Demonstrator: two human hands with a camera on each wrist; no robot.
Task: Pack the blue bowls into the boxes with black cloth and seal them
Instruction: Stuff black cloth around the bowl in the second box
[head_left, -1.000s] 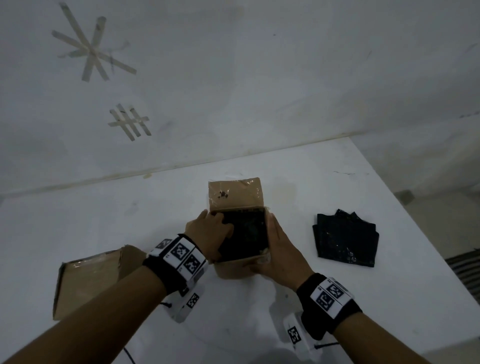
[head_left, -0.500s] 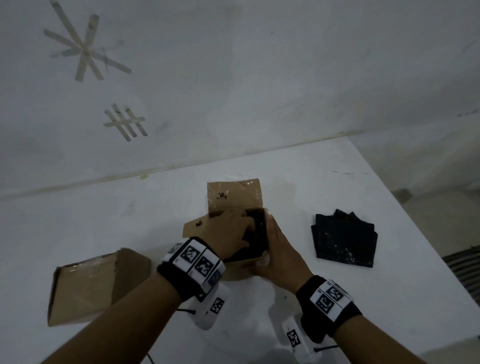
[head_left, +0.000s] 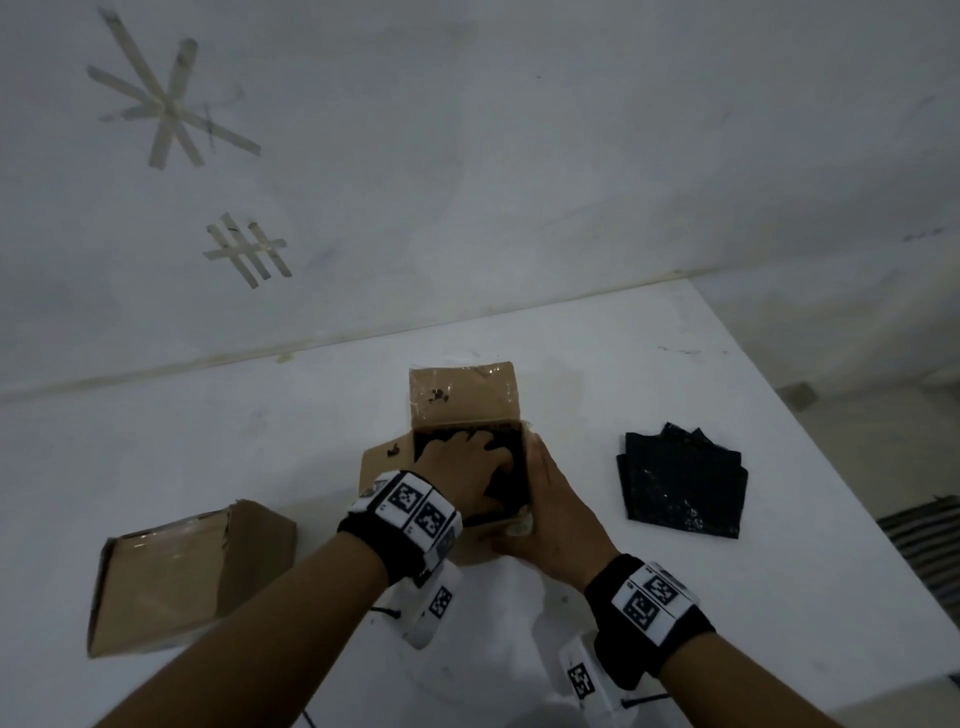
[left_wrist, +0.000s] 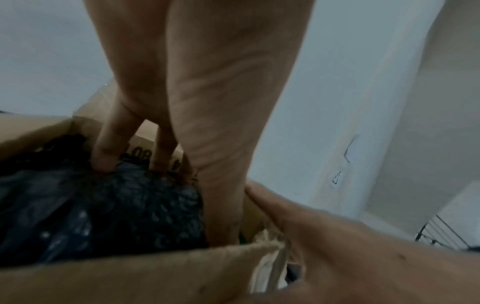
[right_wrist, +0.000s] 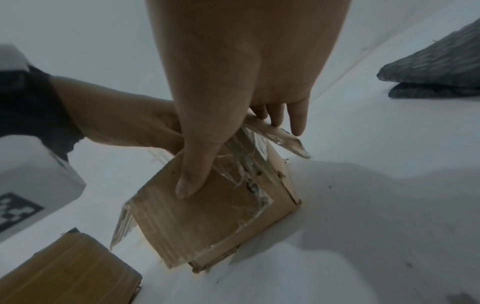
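An open cardboard box (head_left: 462, 400) stands mid-table with its far flap raised. Black cloth (head_left: 511, 478) fills its inside. My left hand (head_left: 483, 460) reaches into the box, and in the left wrist view its straight fingers (left_wrist: 103, 156) press down on the black cloth (left_wrist: 103, 216) along the far wall. My right hand (head_left: 550, 499) lies flat against the box's right side. In the right wrist view its thumb rests on the near face of the box (right_wrist: 207, 222) and its fingers (right_wrist: 296, 119) lie along the taped side flap. No blue bowl shows.
A folded black cloth (head_left: 680, 483) lies on the white table (head_left: 675, 623) to the right of the box. A second, closed, tape-covered cardboard box (head_left: 166, 571) sits at the front left. The table's right edge drops to the floor; a wall stands behind.
My left hand has moved from the box's left edge into the box and now presses on the cloth. The box's left flap has folded outward. The right hand has stayed on the box.
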